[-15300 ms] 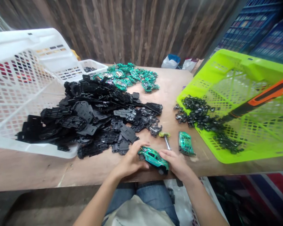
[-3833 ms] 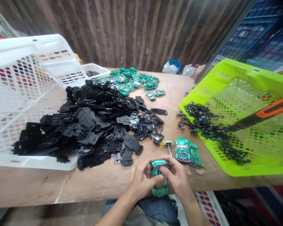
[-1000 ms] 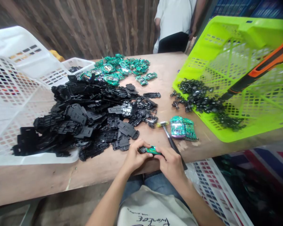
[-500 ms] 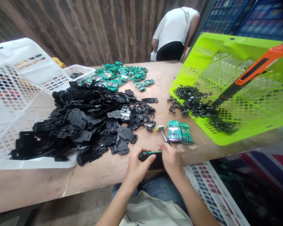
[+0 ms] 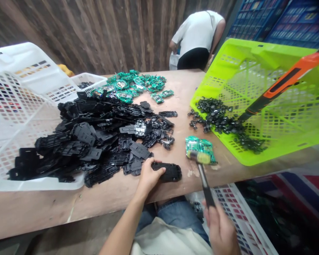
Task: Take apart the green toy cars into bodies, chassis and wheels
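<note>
My left hand (image 5: 148, 176) presses down on one end of an upturned toy car (image 5: 169, 171), whose black base faces up near the table's front edge. My right hand (image 5: 221, 231) is closed round the dark handle of a small mallet (image 5: 203, 173), raised off the table to the right of the car; its yellow-green head hangs over two finished green cars (image 5: 200, 149). A big heap of black chassis plates (image 5: 95, 134) lies just left of the car.
Green car bodies (image 5: 134, 83) lie piled at the back of the wooden table (image 5: 108, 198). A tipped lime crate (image 5: 257, 102) holds black wheels (image 5: 223, 118) and an orange-handled tool (image 5: 281, 83). A white crate (image 5: 18, 106) lies at the left. Another person (image 5: 198, 37) bends behind the table.
My right hand has left the toy car, picked up the mallet and lifted it off the table. The car now lies base-up under my left hand alone.
</note>
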The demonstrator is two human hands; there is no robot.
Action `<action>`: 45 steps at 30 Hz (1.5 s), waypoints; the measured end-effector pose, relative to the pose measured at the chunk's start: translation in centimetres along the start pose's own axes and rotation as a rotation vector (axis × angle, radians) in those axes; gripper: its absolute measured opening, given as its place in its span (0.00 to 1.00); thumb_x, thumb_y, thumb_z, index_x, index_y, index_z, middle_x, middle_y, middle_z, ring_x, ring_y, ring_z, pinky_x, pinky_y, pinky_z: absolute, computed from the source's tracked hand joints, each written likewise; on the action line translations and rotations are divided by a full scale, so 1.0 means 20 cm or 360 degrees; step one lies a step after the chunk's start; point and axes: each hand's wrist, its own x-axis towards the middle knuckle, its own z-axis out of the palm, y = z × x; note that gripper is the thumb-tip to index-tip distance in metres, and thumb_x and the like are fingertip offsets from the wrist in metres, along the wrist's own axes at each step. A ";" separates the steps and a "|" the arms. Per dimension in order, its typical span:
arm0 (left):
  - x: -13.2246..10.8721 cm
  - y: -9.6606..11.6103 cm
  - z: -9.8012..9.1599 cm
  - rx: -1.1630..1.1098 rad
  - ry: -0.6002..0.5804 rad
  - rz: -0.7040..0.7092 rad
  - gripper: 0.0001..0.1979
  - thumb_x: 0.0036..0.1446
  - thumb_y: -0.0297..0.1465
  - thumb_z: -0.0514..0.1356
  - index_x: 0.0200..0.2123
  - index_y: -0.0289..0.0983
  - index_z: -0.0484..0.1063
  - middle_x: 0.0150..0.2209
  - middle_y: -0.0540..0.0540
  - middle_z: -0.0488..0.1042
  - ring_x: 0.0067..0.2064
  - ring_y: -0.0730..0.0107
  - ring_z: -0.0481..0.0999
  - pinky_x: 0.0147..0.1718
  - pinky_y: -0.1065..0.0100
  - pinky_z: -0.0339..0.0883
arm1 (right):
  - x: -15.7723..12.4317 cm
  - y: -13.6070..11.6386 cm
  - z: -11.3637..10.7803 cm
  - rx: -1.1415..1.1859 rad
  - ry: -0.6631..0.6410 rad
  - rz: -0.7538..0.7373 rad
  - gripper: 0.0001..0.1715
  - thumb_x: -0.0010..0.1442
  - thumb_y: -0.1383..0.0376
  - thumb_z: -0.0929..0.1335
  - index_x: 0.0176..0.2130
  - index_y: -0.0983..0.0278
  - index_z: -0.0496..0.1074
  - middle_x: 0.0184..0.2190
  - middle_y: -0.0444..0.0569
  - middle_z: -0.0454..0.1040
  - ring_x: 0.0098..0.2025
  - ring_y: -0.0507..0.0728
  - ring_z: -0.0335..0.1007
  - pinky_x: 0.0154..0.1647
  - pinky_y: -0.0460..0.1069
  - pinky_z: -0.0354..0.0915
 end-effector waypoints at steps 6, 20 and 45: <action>0.00 0.00 -0.01 0.0040 -0.0026 -0.0014 0.10 0.42 0.27 0.64 0.33 0.36 0.72 0.35 0.48 0.71 0.39 0.62 0.72 0.40 0.61 0.66 | -0.15 0.12 -0.01 -0.0144 -0.0311 -0.0109 0.22 0.67 0.54 0.53 0.35 0.60 0.68 0.24 0.53 0.77 0.27 0.60 0.77 0.25 0.48 0.68; -0.17 0.33 -0.20 0.0288 -0.0292 0.0986 0.22 0.52 0.22 0.59 0.50 0.40 0.62 0.45 0.43 0.72 0.47 0.61 0.72 0.45 0.63 0.67 | 0.40 -0.35 0.16 0.0108 -0.0229 -0.0993 0.25 0.64 0.60 0.62 0.59 0.63 0.57 0.54 0.56 0.68 0.54 0.58 0.66 0.53 0.55 0.65; 0.20 0.35 0.52 -0.0328 -0.0731 0.0459 0.30 0.62 0.46 0.46 0.62 0.36 0.56 0.66 0.39 0.54 0.66 0.53 0.51 0.64 0.51 0.45 | 0.85 0.18 0.00 -0.0543 0.0272 -0.1305 0.12 0.63 0.66 0.60 0.45 0.63 0.67 0.51 0.58 0.71 0.54 0.62 0.67 0.51 0.60 0.67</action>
